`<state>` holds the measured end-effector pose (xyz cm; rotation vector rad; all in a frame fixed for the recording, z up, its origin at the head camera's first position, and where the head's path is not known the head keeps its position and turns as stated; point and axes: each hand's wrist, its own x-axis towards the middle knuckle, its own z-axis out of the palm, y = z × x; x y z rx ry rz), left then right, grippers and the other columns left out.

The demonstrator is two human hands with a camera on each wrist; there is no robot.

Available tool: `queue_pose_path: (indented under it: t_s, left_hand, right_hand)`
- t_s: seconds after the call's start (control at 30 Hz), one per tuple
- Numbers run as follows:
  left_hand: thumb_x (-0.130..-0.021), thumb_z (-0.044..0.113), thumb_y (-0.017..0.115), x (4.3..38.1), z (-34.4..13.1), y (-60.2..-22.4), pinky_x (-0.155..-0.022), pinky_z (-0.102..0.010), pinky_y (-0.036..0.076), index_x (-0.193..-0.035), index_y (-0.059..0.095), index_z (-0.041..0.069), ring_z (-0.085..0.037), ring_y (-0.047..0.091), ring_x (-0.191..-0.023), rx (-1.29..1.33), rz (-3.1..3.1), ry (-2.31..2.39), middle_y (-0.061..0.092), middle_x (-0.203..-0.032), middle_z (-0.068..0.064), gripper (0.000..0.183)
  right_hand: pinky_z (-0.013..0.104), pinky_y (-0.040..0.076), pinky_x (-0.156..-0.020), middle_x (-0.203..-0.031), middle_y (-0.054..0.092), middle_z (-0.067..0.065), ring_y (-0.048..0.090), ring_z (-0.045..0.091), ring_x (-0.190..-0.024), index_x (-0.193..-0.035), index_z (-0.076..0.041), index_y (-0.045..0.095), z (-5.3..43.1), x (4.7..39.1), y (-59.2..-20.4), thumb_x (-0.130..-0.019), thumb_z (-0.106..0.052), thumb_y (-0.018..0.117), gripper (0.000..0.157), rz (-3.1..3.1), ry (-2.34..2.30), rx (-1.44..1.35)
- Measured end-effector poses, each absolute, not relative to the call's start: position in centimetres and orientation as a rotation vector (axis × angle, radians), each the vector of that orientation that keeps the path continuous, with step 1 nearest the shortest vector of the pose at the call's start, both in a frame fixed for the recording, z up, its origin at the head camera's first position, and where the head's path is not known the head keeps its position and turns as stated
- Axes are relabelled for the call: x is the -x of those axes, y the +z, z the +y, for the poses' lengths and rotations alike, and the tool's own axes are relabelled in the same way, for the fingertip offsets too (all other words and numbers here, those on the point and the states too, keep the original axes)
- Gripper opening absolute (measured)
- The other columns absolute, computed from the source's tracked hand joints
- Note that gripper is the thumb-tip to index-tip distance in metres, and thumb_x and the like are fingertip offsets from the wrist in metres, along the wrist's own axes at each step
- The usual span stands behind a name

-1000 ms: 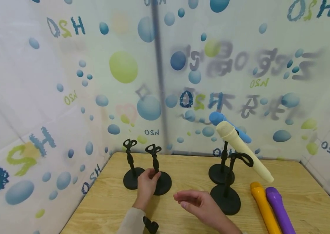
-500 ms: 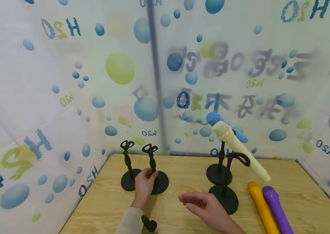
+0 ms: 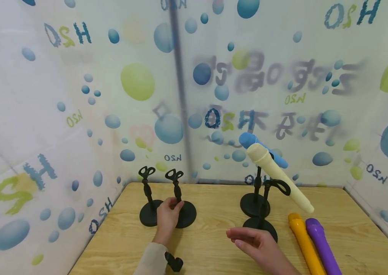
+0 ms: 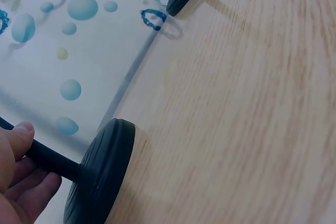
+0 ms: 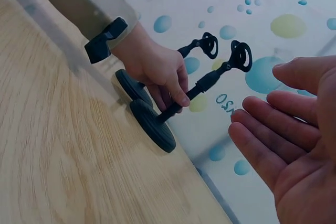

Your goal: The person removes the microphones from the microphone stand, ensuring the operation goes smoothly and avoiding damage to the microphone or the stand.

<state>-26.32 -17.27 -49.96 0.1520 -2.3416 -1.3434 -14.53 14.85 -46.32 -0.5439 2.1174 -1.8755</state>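
Note:
In the head view my left hand (image 3: 168,215) grips the stem of a black microphone stand (image 3: 188,215), whose round base rests on the table and whose clip at the top holds nothing. Just left of it is a second bare stand (image 3: 147,215). The left wrist view shows thumb and fingers around the stem (image 4: 55,162). My right hand (image 3: 262,246) hovers with loosely extended fingers, holding nothing, before a stand at the right, partly covering its base (image 3: 267,228). A cream microphone (image 3: 283,175) slants across that stand's clip; a blue microphone (image 3: 247,139) sits behind.
An orange microphone (image 3: 305,244) and a purple microphone (image 3: 322,244) lie side by side on the wooden table (image 3: 214,206) at the right. Behind the blue microphone's stand (image 3: 249,205) hangs a bubble-printed curtain (image 3: 139,126). A black strap piece (image 3: 174,262) is on my left wrist.
My right hand has moved rightward, over the front right stand's base. The left hand keeps its grip on the stem. The whole head view has shifted slightly.

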Motion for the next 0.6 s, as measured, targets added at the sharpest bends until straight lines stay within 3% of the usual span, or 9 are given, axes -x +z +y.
queue_pose_path:
  t_s: [0.27, 0.6]
  left_hand:
    - [-0.098, 0.011, 0.081, 26.6, -17.6, -49.8, -0.089, -0.052, 0.063, -0.111, 0.078, 0.0, -0.031, 0.077, -0.096, -0.124, -2.342, -1.318, 0.081, -0.107, -0.017, 0.017]
    - [-0.098, 0.015, 0.081, 25.7, -18.0, -50.3, -0.092, -0.052, 0.062, -0.119, 0.076, 0.003, -0.033, 0.077, -0.105, -0.138, -2.396, -1.327, 0.08, -0.116, -0.017, 0.025]
  right_hand:
    - [0.024, 0.06, -0.099, -0.146, 0.067, 0.025, 0.073, 0.002, -0.115, -0.143, -0.001, 0.066, 16.6, 14.2, -46.5, -0.11, -0.027, 0.065, 0.041, 2.164, -1.877, 0.495]
    - [0.026, 0.061, -0.1, -0.145, 0.067, 0.026, 0.074, 0.008, -0.118, -0.144, 0.002, 0.064, 18.6, 13.8, -46.7, -0.111, -0.025, 0.064, 0.043, 2.192, -1.879, 0.434]
